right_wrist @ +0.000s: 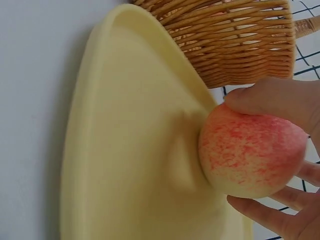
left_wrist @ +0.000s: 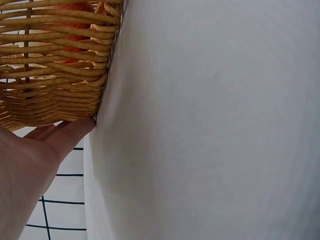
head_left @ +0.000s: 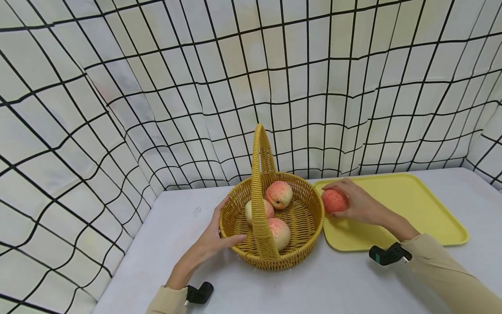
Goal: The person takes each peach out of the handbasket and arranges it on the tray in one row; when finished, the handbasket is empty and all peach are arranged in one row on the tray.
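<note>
My right hand (head_left: 358,203) grips a red-pink peach (head_left: 335,200) over the left end of the yellow tray (head_left: 408,213), close beside the basket. In the right wrist view, thumb and fingers go round the peach (right_wrist: 252,150), with its shadow on the tray. A wicker basket (head_left: 313,242) with a tall arched handle (head_left: 257,183) stands to the left. Inside it lie three peaches, one at the back (head_left: 279,194), one at the front (head_left: 279,233) and one partly behind the handle. My left hand (head_left: 209,237) holds the basket's left side, thumb over the rim, fingers along the outer wall (left_wrist: 65,137).
The basket and tray stand side by side on a white-covered table (head_left: 310,288). White cloth walls with a black grid (head_left: 298,87) rise behind and at the left. A black wrist device (head_left: 390,254) sits by each sleeve.
</note>
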Motion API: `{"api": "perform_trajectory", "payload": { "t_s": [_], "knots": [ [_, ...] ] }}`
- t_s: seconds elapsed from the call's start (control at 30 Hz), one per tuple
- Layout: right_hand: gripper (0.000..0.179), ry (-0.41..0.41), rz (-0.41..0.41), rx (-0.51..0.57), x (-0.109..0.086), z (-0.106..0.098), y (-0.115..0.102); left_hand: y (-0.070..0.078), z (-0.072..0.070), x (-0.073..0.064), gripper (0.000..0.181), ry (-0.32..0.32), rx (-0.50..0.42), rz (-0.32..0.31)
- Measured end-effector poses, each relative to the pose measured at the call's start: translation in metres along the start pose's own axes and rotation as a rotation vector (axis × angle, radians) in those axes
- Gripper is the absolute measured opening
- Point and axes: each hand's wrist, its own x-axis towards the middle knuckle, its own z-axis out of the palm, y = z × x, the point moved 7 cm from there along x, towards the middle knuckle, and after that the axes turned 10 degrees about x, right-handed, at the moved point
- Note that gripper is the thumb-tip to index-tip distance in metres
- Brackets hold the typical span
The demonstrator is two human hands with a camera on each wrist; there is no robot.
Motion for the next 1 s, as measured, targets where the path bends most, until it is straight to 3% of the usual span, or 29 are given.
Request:
{"api": "perform_trajectory", "payload": {
  "t_s": [0.2,0.4,0.67,0.8,1.0],
  "knots": [
    [0.062,0.018,-0.074,-0.016,-0.002,-0.013,-0.021,0.001,0.0,0.0,0.116,0.006,0.007,-0.004],
    [0.059,-0.002,-0.167,0.019,0.008,-0.002,-0.066,-0.001,0.0,0.001,0.117,-0.006,-0.022,-0.003],
    [0.056,-0.141,-0.263,0.091,0.02,0.045,-0.112,0.0,0.002,0.001,0.115,-0.008,-0.029,0.0],
    [0.051,-0.243,-0.267,0.109,0.023,0.077,-0.12,0.001,0.001,0.0,0.115,-0.006,-0.026,-0.003],
    [0.044,-0.332,-0.241,0.042,0.028,0.108,-0.119,0.001,0.001,0.0,0.115,-0.011,-0.022,-0.001]
  ]
}}
